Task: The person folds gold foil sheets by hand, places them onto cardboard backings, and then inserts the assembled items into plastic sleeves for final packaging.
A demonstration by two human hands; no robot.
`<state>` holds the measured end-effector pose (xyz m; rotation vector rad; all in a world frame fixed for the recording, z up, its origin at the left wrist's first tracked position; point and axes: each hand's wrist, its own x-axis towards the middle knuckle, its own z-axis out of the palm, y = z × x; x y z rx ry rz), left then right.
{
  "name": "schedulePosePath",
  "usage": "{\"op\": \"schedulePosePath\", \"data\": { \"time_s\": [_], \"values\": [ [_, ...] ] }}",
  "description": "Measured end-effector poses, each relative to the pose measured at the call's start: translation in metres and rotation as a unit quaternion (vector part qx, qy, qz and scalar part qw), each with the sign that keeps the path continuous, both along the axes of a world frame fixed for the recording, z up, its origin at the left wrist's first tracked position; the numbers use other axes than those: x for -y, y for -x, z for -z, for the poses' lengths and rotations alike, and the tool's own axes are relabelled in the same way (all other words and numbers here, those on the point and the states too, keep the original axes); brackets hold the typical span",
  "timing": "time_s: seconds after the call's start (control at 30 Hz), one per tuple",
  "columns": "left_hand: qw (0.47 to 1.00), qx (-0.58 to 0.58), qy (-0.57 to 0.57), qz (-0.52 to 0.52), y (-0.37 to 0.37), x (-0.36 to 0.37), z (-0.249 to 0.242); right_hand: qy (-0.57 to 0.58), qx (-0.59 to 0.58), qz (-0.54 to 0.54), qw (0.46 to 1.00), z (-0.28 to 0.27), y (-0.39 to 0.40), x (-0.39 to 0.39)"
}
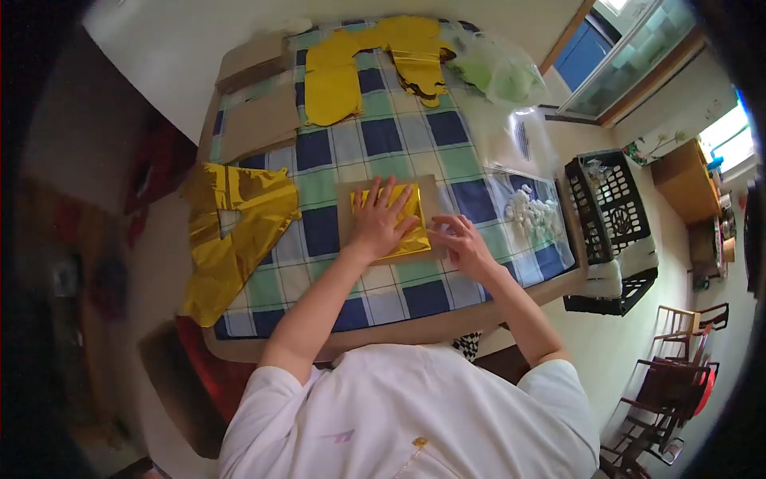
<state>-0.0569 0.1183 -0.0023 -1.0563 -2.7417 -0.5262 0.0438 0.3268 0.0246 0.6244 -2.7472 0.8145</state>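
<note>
A folded sheet of shiny gold foil (pixel 411 237) lies on a brown cardboard piece (pixel 428 191) in the middle of the table. My left hand (pixel 381 217) presses flat on the foil, its fingers spread. Just past the cardboard's right edge is my right hand (pixel 465 244), fingers bent and apart, with the fingertips close to that edge. I make out nothing held in it. To the left, a large gold foil balloon (pixel 249 215), uninflated, hangs partly over the table's edge.
More flat gold foil balloons (pixel 331 80) lie at the far side, beside stacked cardboard sheets (pixel 259 120). Clear plastic bags (pixel 519 144) and a pile of small white pieces (pixel 533 214) are on the right. A black crate (pixel 610 203) stands beyond the checked tablecloth (pixel 383 137).
</note>
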Motion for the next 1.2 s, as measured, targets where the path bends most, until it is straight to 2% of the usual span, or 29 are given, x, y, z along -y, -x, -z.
{"op": "schedulePosePath", "data": {
  "time_s": [0.07,0.17,0.27,0.37,0.47,0.57,0.67,0.73,0.87,1.07,1.2],
  "values": [
    [1.0,-0.006,0.0,0.001,0.001,0.0,-0.001,-0.017,0.018,-0.011,1.0,-0.002,-0.004,-0.001],
    [1.0,-0.011,0.012,0.007,-0.001,0.0,-0.006,-0.117,-0.015,-0.062,0.991,-0.013,0.003,-0.001],
    [0.999,-0.005,0.033,0.011,-0.002,0.0,-0.013,-0.122,-0.064,-0.113,0.984,-0.003,0.022,0.0],
    [0.999,-0.003,0.037,0.012,-0.002,0.001,-0.013,-0.189,-0.056,-0.142,0.97,-0.011,0.03,0.001],
    [0.999,-0.009,0.032,0.013,0.0,0.0,-0.01,-0.165,-0.032,-0.169,0.971,-0.011,0.032,-0.008],
    [1.0,-0.017,0.022,0.013,0.0,-0.001,-0.005,-0.12,0.025,-0.137,0.983,-0.019,0.022,-0.024],
    [1.0,-0.003,0.016,0.011,-0.001,0.0,-0.004,-0.089,-0.002,-0.056,0.994,-0.016,0.023,-0.022],
    [1.0,-0.009,0.007,0.017,0.0,0.0,-0.005,-0.104,-0.006,-0.04,0.994,-0.007,0.03,-0.014],
    [0.998,0.006,0.062,0.023,-0.003,0.001,-0.012,-0.084,-0.027,-0.044,0.995,0.009,0.046,-0.004],
    [0.997,0.013,0.07,0.036,-0.004,-0.001,-0.018,-0.125,-0.022,-0.018,0.992,0.009,0.051,-0.006],
    [0.998,-0.002,0.053,0.04,-0.003,0.0,-0.007,-0.074,-0.021,0.009,0.997,0.005,0.059,-0.003]
  ]
}}
